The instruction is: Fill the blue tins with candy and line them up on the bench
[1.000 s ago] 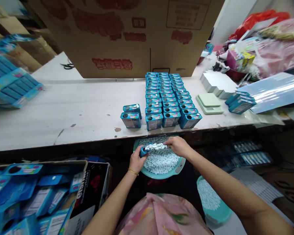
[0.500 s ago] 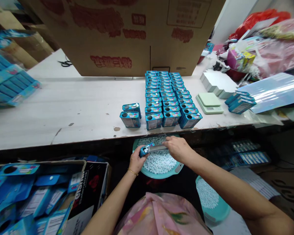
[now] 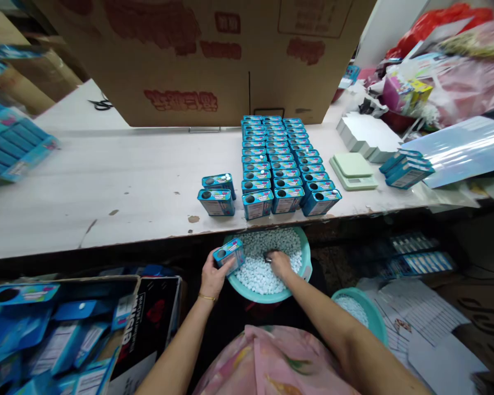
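My left hand [image 3: 214,273] is shut on a small blue rectangular mint tin [image 3: 229,253], held tilted just above the near rim of a teal basin [image 3: 267,297]. My right hand [image 3: 279,265] is pushed into the heap of white mints [image 3: 258,277] filling the basin. Its fingers are curled and partly buried, so I cannot tell whether they hold anything. A dark edge shows at the fingertips. The two hands are apart.
Several rows of blue tins [image 3: 271,164] stand on the white table [image 3: 107,203] beyond the basin. A cardboard carton [image 3: 181,60] stands behind them. To the right lie a green scale [image 3: 353,171] and white flat cartons [image 3: 368,137]. Lower left, an open box [image 3: 61,334] holds blue packs. A second teal basin [image 3: 358,310] sits lower right.
My right hand has left the tin and dropped into the mints, and the silver scoop no longer shows. My left hand has moved left, turning the tin's printed side upward.
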{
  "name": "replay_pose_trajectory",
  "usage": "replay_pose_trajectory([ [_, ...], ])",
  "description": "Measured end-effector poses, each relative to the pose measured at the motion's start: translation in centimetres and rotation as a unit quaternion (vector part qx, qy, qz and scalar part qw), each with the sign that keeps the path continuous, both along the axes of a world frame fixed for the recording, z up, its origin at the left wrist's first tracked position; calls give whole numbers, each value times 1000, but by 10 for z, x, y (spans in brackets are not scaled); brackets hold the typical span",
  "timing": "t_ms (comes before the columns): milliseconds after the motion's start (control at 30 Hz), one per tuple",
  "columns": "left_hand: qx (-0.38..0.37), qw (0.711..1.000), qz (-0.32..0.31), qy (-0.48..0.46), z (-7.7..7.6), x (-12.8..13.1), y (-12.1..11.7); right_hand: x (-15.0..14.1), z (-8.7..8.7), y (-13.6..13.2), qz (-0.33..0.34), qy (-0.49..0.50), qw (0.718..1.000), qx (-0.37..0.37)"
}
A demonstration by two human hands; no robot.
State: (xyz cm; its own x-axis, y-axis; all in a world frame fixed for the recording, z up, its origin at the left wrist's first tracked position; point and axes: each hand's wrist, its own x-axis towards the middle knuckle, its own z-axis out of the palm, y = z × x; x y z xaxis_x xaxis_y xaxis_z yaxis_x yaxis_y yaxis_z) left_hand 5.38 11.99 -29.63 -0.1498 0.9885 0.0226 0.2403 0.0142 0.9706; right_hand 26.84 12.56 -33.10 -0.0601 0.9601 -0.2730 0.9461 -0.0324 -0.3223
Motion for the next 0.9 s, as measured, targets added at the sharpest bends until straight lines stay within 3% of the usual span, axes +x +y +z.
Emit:
replay_pose_trajectory([
  [67, -9, 999, 12, -41, 0, -1, 1, -12, -12, 3, -14, 26, 1000, 1],
  [167, -17, 996, 41, -74, 5, -3, -1, -7, -19, 6, -14, 74, 997, 4],
  [300, -2, 998, 47, -35, 11, -12, -4, 17, -9, 4, -2, 144, 989, 20],
  [400, 23, 999, 32, 22, 11, -14, -5, 31, 17, 1, 2, 212, 976, 57],
  [533, 61, 995, -13, 73, 9, -2, -4, 44, 70, -5, 41, 217, 969, 108],
  [633, 68, 989, -58, 115, 8, 14, -3, 42, 110, -7, 82, 145, 980, 112],
  [733, 72, 981, -93, 156, 7, 28, -3, 30, 144, -10, 133, 13, 987, 93],
  [900, 95, 971, -112, 191, 3, 35, -5, 3, 173, -19, 202, -129, 965, 108],
])
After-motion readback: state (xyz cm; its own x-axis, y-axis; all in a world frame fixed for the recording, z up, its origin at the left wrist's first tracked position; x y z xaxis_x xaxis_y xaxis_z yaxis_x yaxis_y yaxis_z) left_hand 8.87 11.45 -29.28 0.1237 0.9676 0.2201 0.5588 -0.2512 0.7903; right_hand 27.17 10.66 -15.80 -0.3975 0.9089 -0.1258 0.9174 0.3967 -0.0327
